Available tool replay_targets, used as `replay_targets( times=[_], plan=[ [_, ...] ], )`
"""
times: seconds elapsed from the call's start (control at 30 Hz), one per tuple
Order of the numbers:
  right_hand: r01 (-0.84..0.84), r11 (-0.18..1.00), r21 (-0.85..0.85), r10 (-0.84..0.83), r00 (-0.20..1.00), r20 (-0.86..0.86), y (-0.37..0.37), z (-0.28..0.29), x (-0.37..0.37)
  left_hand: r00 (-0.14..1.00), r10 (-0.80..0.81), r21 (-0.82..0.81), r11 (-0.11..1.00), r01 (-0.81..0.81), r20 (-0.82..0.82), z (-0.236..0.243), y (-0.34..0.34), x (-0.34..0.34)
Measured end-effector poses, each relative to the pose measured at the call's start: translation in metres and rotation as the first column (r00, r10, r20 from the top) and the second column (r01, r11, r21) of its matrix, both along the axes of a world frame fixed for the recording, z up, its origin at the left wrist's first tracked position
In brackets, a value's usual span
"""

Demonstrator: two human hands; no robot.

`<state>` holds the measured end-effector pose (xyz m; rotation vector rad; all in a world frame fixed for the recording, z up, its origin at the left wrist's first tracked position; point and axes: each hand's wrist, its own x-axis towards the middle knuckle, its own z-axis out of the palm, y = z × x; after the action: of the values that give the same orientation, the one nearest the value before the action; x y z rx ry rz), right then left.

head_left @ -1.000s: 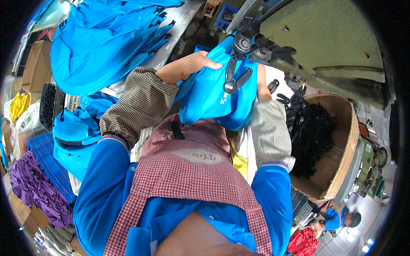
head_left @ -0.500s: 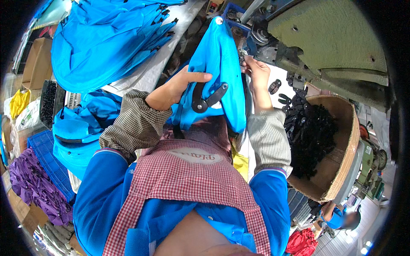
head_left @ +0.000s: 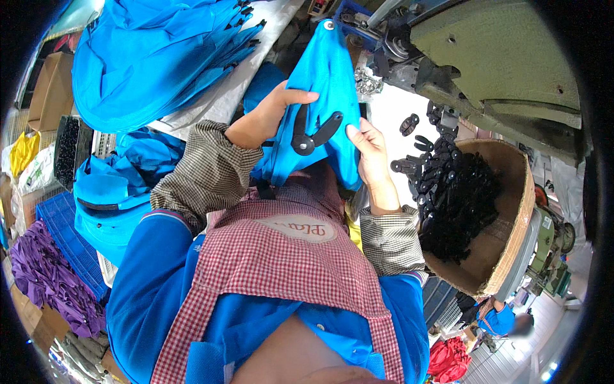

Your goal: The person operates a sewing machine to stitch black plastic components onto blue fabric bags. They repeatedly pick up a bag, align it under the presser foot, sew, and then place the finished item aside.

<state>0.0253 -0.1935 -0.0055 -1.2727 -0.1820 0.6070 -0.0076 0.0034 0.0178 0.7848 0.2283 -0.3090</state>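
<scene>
My left hand (head_left: 268, 115) grips a folded blue fabric piece (head_left: 326, 77) by its left side, thumb over the front. My right hand (head_left: 372, 153) pinches the same piece at its right edge, lower down. A silver snap (head_left: 329, 25) sits at the fabric's upper tip, and a black curved two-arm plastic fitting (head_left: 326, 132) with a silver rivet lies against its front. The piece hangs above my red checked apron (head_left: 288, 256). A small pile of metal parts (head_left: 368, 82) lies just right of the fabric, beside the machine's fixture.
Green machine body (head_left: 492, 57) at upper right; cardboard box (head_left: 518, 217) of black fittings at right, more spilling onto the white table (head_left: 396, 105). Stacked blue fabric (head_left: 153, 57), blue basket (head_left: 70, 243), purple fabric (head_left: 51, 281) at left. A co-worker (head_left: 499, 320) at lower right.
The blue piece has come out from under the machine head. My right hand went up beside the small metal parts, then dropped to the fabric's right edge. My left hand shifted slightly.
</scene>
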Motion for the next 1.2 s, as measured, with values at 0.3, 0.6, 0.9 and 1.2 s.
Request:
replay_targets(
  times=[0.3, 0.6, 0.9, 1.2],
  plan=[
    [0.106, 0.989, -0.106, -0.090, 0.985, 0.145, 0.009, 0.003, -0.006, 0.998, -0.038, 0.188, 0.982, 0.029, 0.047, -0.020, -0.014, 0.030],
    [0.149, 0.975, -0.167, -0.136, 0.987, 0.087, 0.017, 0.016, 0.045, 0.996, 0.088, 0.190, 0.978, -0.091, 0.024, -0.019, -0.018, 0.076],
    [0.280, 0.946, -0.165, -0.267, 0.959, 0.096, 0.017, -0.005, 0.035, 0.999, 0.051, 0.222, 0.973, -0.053, 0.015, -0.023, -0.023, 0.073],
    [0.126, 0.952, -0.280, -0.124, 0.992, 0.024, 0.001, -0.012, 0.047, 0.996, 0.017, 0.229, 0.974, 0.003, -0.087, -0.033, -0.023, 0.073]
  ],
)
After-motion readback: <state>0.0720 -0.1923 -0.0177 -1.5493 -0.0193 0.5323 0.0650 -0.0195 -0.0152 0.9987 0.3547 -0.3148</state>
